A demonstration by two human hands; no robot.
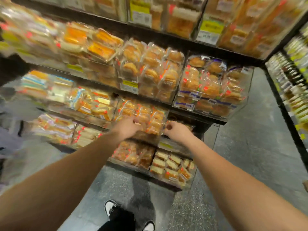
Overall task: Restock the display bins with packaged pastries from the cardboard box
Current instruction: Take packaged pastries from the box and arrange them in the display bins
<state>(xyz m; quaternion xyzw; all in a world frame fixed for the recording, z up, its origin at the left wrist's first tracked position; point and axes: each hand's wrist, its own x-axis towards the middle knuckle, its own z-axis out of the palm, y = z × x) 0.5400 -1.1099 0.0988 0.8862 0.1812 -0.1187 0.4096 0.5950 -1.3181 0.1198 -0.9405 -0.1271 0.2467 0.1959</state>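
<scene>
Clear display bins of packaged pastries fill tiered shelves in front of me. My left hand (pixel 129 126) reaches into the middle bin (pixel 164 114), its fingers curled on the left edge of an orange-labelled pastry pack (pixel 150 125). On the right side of this bin my right hand (pixel 175 130) has its fingers curled at the clear wall. Motion blur hides whether it holds anything. A brown corner (pixel 305 185) at the right edge may be the cardboard box.
Below the hands stand lower bins of pastries (pixel 135 154) and sliced cakes (pixel 173 169). Fuller bins (pixel 210 87) sit above and to the right. A second shelf unit (pixel 293 90) runs along the right. My shoes (pixel 110 207) stand on the grey floor (pixel 241 155).
</scene>
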